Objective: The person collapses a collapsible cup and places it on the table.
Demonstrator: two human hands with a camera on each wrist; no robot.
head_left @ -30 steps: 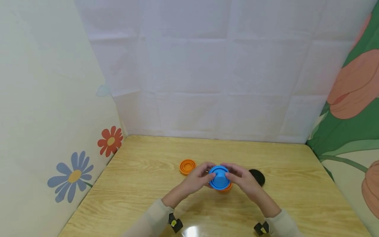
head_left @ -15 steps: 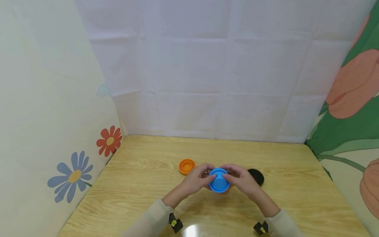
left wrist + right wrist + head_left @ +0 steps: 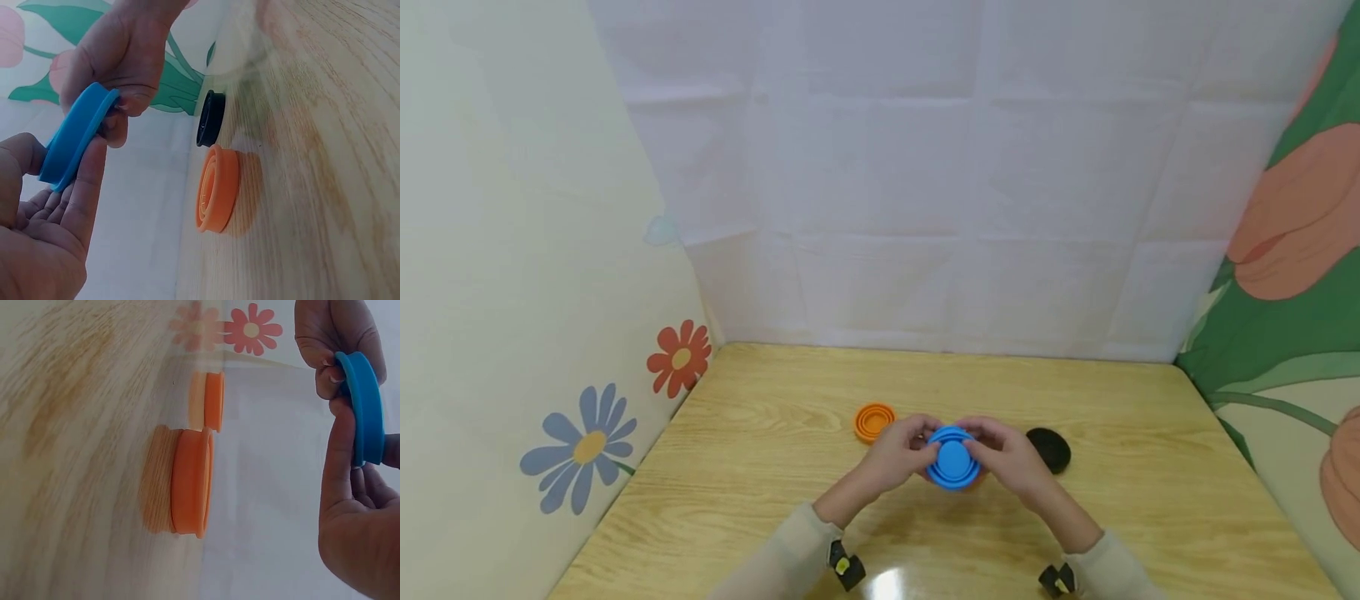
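Note:
A blue collapsible cup [image 3: 953, 460] is held above the table between both hands, its ringed face with a flat round centre turned toward the head camera. My left hand [image 3: 891, 457] grips its left side, thumb at the centre and fingers behind. On the opposite side my right hand [image 3: 1021, 460] pinches it in the same way. Both wrist views show the blue cup squashed down to a short, wide form. Below it on the table stands an orange collapsible cup [image 3: 219, 187], folded flat, which the blue one and the hands hide in the head view.
Another folded orange cup [image 3: 874, 423] lies beyond the left hand. A black round, flat piece [image 3: 1049, 451] lies just past the right hand. Behind the wooden table [image 3: 760, 467] hangs a white cloth [image 3: 880, 208], with flower-patterned sheets at both sides.
The blue cup has tilted and come slightly nearer. Its middle, which stuck out before, now looks flatter. The orange cup's edge that showed beneath it is now hidden.

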